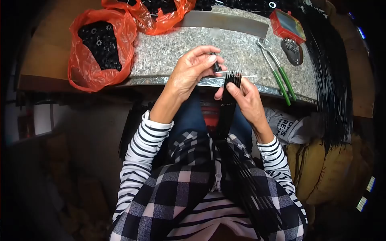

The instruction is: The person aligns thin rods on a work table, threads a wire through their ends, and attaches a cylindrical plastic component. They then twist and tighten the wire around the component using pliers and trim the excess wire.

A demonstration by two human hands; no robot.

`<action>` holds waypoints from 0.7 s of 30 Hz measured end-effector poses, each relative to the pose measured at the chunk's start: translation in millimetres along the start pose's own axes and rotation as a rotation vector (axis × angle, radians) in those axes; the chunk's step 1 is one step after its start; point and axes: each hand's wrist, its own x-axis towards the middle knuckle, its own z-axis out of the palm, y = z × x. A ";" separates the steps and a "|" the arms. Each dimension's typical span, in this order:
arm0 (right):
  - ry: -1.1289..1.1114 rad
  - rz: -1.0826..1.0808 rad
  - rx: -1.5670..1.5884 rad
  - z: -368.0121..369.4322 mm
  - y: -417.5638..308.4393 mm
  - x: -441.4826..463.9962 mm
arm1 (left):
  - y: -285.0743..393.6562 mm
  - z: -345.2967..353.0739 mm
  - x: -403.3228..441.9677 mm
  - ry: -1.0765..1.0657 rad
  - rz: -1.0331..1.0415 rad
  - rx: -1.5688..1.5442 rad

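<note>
My left hand (195,68) pinches a small dark cylindrical piece (217,63) between thumb and fingers, just above the front edge of the stone slab. Close by on the right, my right hand (247,98) grips a flat bundle of thin black strips (229,94), thumb on top. Their upper ends fan out like comb teeth, and the long tails run down over my lap. A thin pale wire (248,76) passes crosswise at the strips' upper ends. The fingertips of my left hand are near this wire; whether they touch it is unclear.
Pliers with green handles (283,82) lie at right on the speckled slab (161,60). Behind them are a red box (288,26) and a dark dish of small metal bits (292,50). Orange plastic bags (74,60) hold black parts. Long black strips (331,80) hang at the right.
</note>
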 end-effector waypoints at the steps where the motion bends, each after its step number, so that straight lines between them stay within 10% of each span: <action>1: -0.002 0.012 0.004 0.1 0.0 0.2 | -1.0 -1.4 0.4 -0.003 0.003 0.000; 21: -0.032 0.008 0.100 6.4 -0.1 3.7 | -3.6 -1.4 -3.7 -0.035 0.097 0.094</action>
